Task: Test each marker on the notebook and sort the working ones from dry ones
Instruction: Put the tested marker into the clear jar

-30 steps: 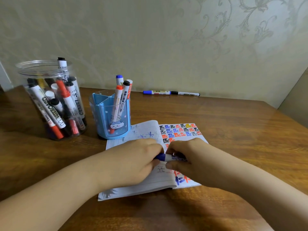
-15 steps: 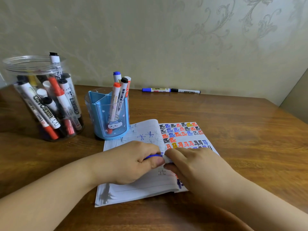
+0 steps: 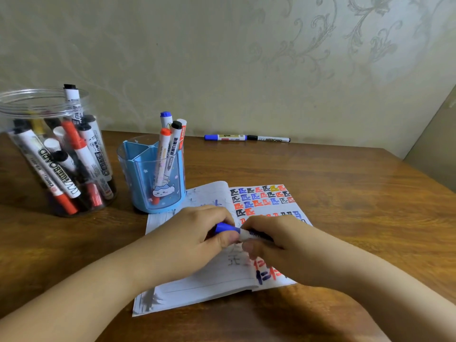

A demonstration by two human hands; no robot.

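- Wooden surface (image 3: 345, 193), brown and glossy, carrying everything; two bare forearms reaching in from the near edge.
- Open notebook (image 3: 197, 287) nearest, lying flat under both hands; right page filled with rows of black, blue, red and orange test marks, larger blue and red strokes at its near edge.
- Left hand (image 3: 187, 240) curled above the notebook, fingers (image 3: 227, 239) pinching the blue cap (image 3: 225, 228).
- Right hand (image 3: 278, 245) just beside, fingers (image 3: 251, 250) curled round the white barrel of the blue marker (image 3: 249, 234), held roughly level above the pages; cap seated or parted, cannot tell.
- Blue pen holder (image 3: 150, 191), divided into compartments, standing just beyond the notebook's far left corner, touching or nearly so; four markers upright in its right compartment, caps blue, black, red and white.
- Clear plastic jar (image 3: 14, 107) farther left, well apart from the notebook, packed with leaning markers, mostly black and red caps.
- Two markers lying end to end near the far edge by the wall: blue-capped marker (image 3: 224, 137), then black-capped marker (image 3: 270, 138) to its right.
- Pale patterned wallpaper (image 3: 296, 58) behind.
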